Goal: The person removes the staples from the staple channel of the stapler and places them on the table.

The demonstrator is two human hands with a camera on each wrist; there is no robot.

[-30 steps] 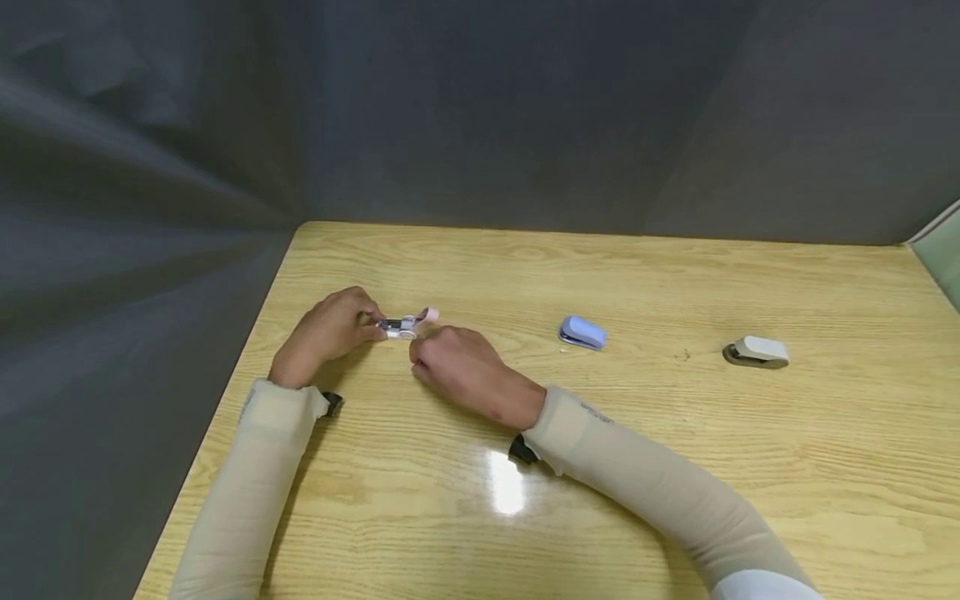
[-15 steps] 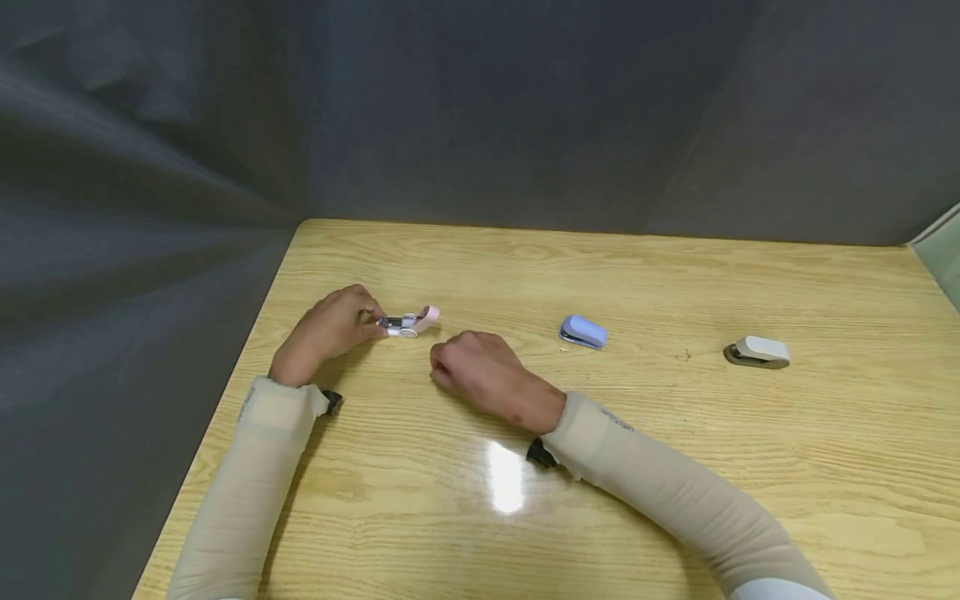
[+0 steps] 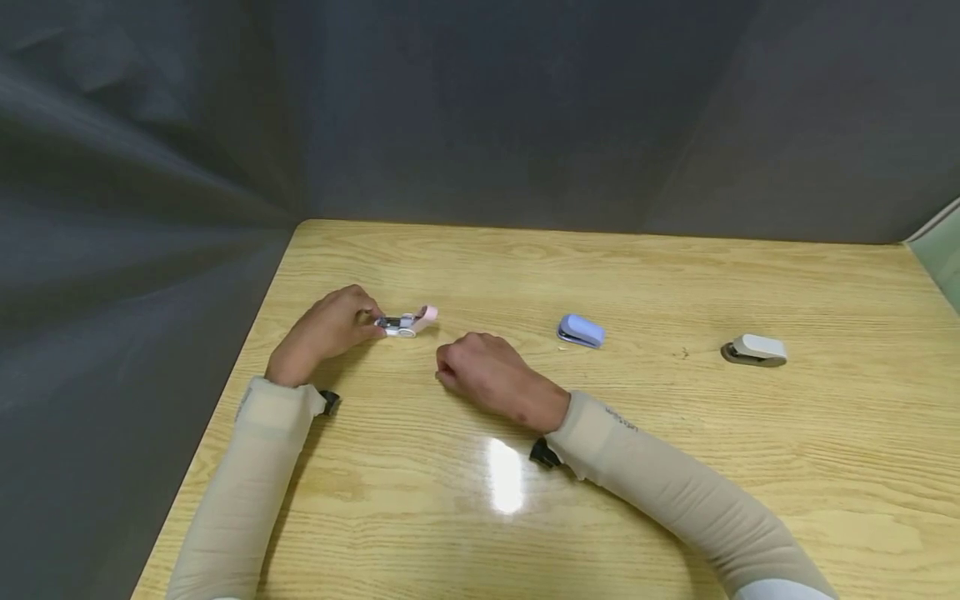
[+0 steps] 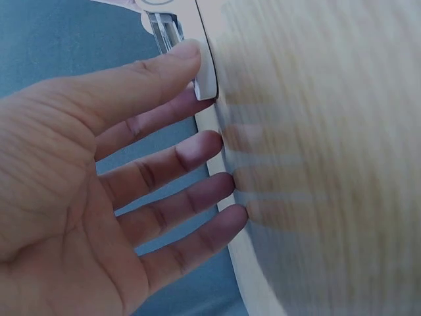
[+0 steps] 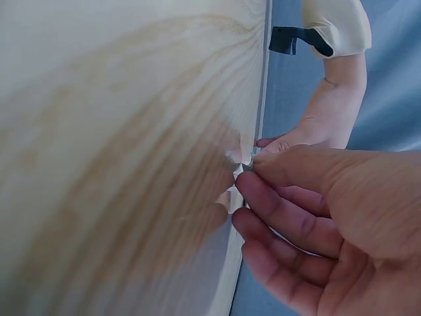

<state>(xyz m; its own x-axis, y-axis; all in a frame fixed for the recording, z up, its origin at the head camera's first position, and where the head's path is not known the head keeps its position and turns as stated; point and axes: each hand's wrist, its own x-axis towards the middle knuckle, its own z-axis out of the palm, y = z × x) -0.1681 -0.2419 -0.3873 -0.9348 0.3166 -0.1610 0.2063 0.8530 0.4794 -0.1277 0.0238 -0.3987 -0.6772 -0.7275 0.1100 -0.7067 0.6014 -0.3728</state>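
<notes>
On the left of the table, my left hand (image 3: pixel 321 329) pinches the near end of a small pink-and-white stapler (image 3: pixel 405 331) between thumb and index finger. Its pink top (image 3: pixel 427 317) is swung up, baring the metal staple channel. The left wrist view shows the thumb on the stapler's white base (image 4: pixel 206 76), the other fingers spread along the table. My right hand (image 3: pixel 487 372) is to the right of the stapler, apart from it, fingers curled. In the right wrist view, its thumb and index finger pinch a small grey metallic piece (image 5: pixel 247 168), mostly hidden.
A blue stapler (image 3: pixel 581 331) lies right of my right hand, with a tiny pale scrap beside it. Farther right is a white-and-grey stapler (image 3: pixel 755 350). Small dark specks (image 3: pixel 681 353) lie between them. Dark sheeting (image 3: pixel 525 125) walls the table's back and left edges.
My right hand has drawn back to the right, away from the stapler, slowing over the last half second. The left hand keeps its hold, and the stapler's top stays raised.
</notes>
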